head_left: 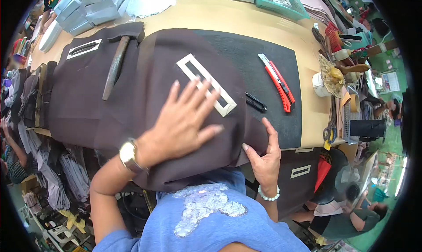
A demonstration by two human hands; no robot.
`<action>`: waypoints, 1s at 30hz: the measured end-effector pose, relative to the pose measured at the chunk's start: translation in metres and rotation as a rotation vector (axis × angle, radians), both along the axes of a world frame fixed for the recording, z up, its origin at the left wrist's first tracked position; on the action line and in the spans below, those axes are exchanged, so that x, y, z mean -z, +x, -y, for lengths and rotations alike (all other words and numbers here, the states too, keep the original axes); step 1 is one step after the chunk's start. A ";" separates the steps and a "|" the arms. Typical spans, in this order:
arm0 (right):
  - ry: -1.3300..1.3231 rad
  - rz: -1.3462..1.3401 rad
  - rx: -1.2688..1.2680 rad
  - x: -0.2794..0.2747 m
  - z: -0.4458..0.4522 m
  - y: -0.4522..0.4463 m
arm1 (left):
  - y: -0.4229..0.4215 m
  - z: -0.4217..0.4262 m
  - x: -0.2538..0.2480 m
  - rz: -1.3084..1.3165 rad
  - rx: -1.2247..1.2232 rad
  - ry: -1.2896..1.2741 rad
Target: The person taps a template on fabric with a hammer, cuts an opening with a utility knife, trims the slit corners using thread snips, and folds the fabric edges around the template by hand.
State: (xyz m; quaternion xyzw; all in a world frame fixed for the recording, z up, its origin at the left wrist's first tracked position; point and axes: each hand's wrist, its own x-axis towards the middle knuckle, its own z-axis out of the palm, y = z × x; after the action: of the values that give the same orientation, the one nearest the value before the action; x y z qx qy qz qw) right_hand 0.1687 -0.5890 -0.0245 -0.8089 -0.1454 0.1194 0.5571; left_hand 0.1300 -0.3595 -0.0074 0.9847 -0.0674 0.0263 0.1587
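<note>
Dark brown fabric covers the middle of the table and hangs over its front edge. On it lies a cream rectangular frame with a slot, set diagonally. My left hand rests flat with fingers spread, its fingertips over the frame's lower side. My right hand pinches the fabric's right edge between thumb and fingers. Just above that hand, a small black tool lies on a black mat. Two red cutters lie on the mat further right.
A hammer lies on the fabric at left, near another cream frame. Pale boxes stand at the back left, a green basket at the back. A white pot and scissors are at right. Other people sit beyond.
</note>
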 end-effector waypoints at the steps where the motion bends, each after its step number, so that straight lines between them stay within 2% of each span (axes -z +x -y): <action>1: -0.032 0.087 -0.102 -0.001 0.002 0.007 | -0.005 0.010 0.003 -0.015 0.021 -0.028; 4: 0.146 -0.159 -0.022 -0.005 0.005 0.027 | -0.018 0.022 0.033 -0.032 0.050 -0.055; 8: -0.154 0.429 0.056 0.021 -0.004 0.070 | -0.023 0.022 0.037 -0.047 0.049 -0.053; 9: -0.271 0.529 0.017 0.017 -0.009 0.072 | -0.022 0.022 0.033 -0.064 0.048 -0.060; 12: -0.402 0.675 -0.078 0.018 -0.010 0.072 | -0.017 0.026 0.027 -0.062 0.116 -0.077; 13: -0.368 0.635 -0.080 0.017 -0.008 0.072 | -0.015 0.028 0.029 -0.043 0.170 -0.085; 17: -0.290 0.513 0.178 0.013 0.003 0.068 | -0.012 0.039 0.049 0.116 0.306 -0.092; 20: 0.035 0.510 0.246 -0.027 -0.008 0.040 | -0.010 0.046 0.045 0.086 0.293 -0.146; 22: 0.330 0.408 0.002 -0.047 -0.030 0.008 | -0.010 0.049 0.044 0.026 0.306 -0.121; 24: 0.420 0.118 -0.444 -0.060 -0.047 -0.010 | -0.002 0.050 0.033 -0.334 0.367 0.075; 25: 0.373 0.043 -0.556 -0.056 -0.059 -0.017 | 0.001 0.050 0.030 -0.514 0.392 0.178; 26: 0.327 -0.033 -0.667 -0.051 -0.069 -0.021 | -0.016 0.051 0.061 -0.071 0.303 0.010; 28: 0.222 -0.114 -0.605 -0.032 -0.076 -0.021 | -0.021 0.049 0.057 -0.040 0.291 0.198; 30: 0.096 0.199 -0.431 -0.012 -0.071 -0.014 | -0.023 0.048 0.054 0.000 0.270 0.378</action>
State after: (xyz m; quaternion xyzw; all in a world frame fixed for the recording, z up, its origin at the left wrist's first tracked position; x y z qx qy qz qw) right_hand 0.1547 -0.5185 -0.0123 -0.7397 -0.3742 0.1483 0.5393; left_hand 0.1073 -0.4073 -0.0619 0.9789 -0.2025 -0.0083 -0.0264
